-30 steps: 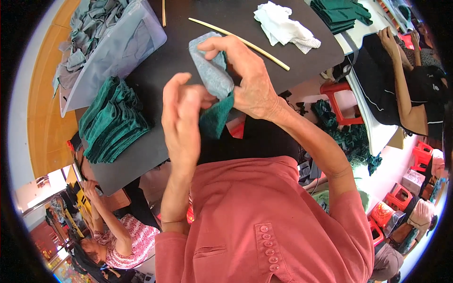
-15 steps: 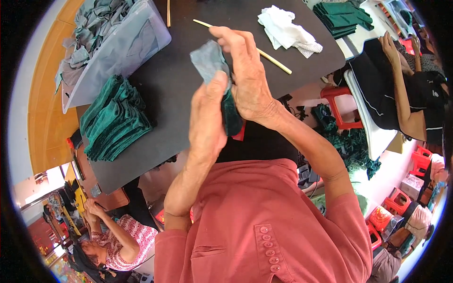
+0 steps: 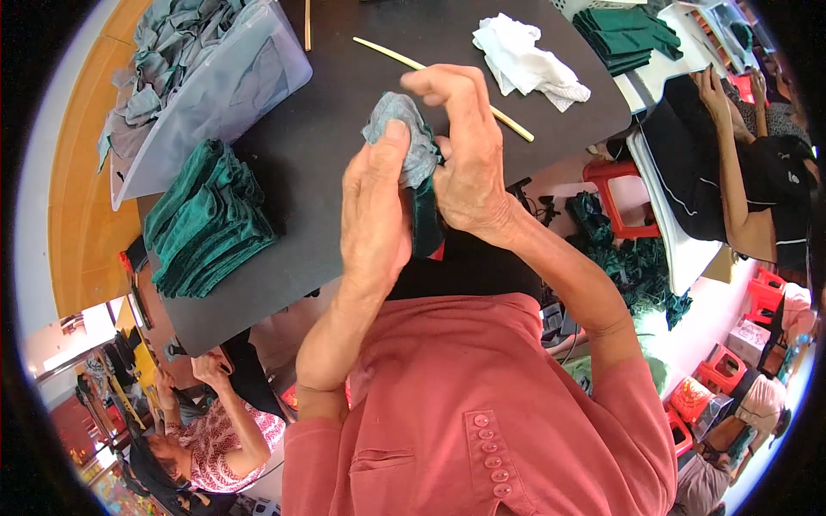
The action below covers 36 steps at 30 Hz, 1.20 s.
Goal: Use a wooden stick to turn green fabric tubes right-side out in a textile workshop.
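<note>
Between my two hands is a piece of fabric, grey on one side and dark green velvet on the other. Its grey part [image 3: 393, 112] is bunched up at the top, and a green velvet strip [image 3: 425, 225] hangs below between my palms. My left hand [image 3: 375, 206] pinches the grey part, thumb on top. Close beside it, my right hand [image 3: 471, 168] grips the same piece near the thumb, its fingers bent over and away from the cloth. The cloth inside the palms is hidden. Just beyond my right fingers, a pale thin stick [image 3: 516, 127] lies on the dark table [image 3: 318, 172].
At left a stack of green velvet pieces [image 3: 206, 224] sits near a clear plastic bin [image 3: 232, 103] heaped with grey-green cloth. A crumpled white cloth [image 3: 525, 56] lies far right, folded green fabric [image 3: 624, 34] beyond. People work at both sides; a red stool [image 3: 619, 198] stands right.
The grey part of the fabric has gone from flatter to bunched up. My right hand has shifted slightly right and down, its thumb now nearer the cloth.
</note>
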### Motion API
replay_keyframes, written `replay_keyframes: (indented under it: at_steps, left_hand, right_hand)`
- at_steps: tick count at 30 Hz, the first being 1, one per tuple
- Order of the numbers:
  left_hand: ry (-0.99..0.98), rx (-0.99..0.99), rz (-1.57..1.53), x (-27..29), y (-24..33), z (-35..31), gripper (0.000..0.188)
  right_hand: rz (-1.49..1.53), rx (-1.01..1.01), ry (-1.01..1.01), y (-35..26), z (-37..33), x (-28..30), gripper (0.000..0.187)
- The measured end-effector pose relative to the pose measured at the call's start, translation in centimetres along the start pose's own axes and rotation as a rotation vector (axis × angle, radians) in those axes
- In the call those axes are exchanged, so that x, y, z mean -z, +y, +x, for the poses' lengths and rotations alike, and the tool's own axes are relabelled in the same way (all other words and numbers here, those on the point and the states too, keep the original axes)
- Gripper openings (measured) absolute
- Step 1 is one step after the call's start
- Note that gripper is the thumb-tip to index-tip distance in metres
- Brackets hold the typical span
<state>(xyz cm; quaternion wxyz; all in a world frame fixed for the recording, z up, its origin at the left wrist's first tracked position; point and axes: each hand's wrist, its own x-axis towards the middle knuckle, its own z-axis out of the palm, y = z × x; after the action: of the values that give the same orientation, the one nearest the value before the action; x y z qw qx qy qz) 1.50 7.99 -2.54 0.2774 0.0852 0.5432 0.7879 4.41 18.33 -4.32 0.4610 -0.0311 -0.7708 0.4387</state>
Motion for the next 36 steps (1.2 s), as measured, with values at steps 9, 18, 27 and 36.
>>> replay_keyframes:
  at_steps: [9, 18, 27, 36]
  left_hand:
    - [-0.092, 0.143, 0.140, 1.2, -0.7, -1.4, 0.034]
    - [-0.050, -0.009, 0.313, 0.1, 0.0, -0.8, 0.034]
    - [-0.120, -0.232, 0.683, 1.0, 1.1, -2.2, 0.033]
    - [-0.162, -0.512, 1.209, 2.6, 1.5, 0.9, 0.007]
  right_hand:
    - [0.054, 0.018, -0.082, 0.6, -0.5, 0.3, 0.029]
    - [0.086, -0.077, -0.010, -0.1, -0.6, -0.1, 0.040]
    - [0.077, -0.062, -0.027, 0.8, -0.4, 0.5, 0.024]
    - [-0.145, -0.021, -0.027, 0.5, -0.8, -0.4, 0.023]
